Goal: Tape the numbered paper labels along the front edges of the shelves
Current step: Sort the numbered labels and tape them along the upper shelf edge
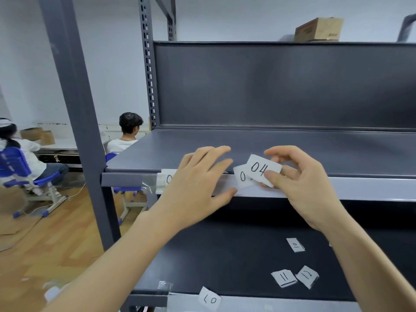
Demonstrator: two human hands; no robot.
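My right hand [299,176] pinches a small stack of white paper labels; the top one reads "04" [262,168] and a second label [242,177] peeks out beneath it. My left hand [198,183] lies flat with spread fingers on the front edge of the grey shelf [349,188], thumb under the lip. A label [165,180] under clear tape sticks to that edge just left of my left hand, partly hidden by it. On the lower shelf lie loose labels "10" [295,244], "11" [284,278] and "12" [307,276]. Another label [209,299] hangs on the lower shelf's front edge.
A grey steel upright [78,113] stands at the left of the rack. A cardboard box [318,29] sits on the top shelf. Two people sit on blue chairs [15,167] at the left, over a wooden floor. Clear tape scraps [165,285] cling to the lower shelf corner.
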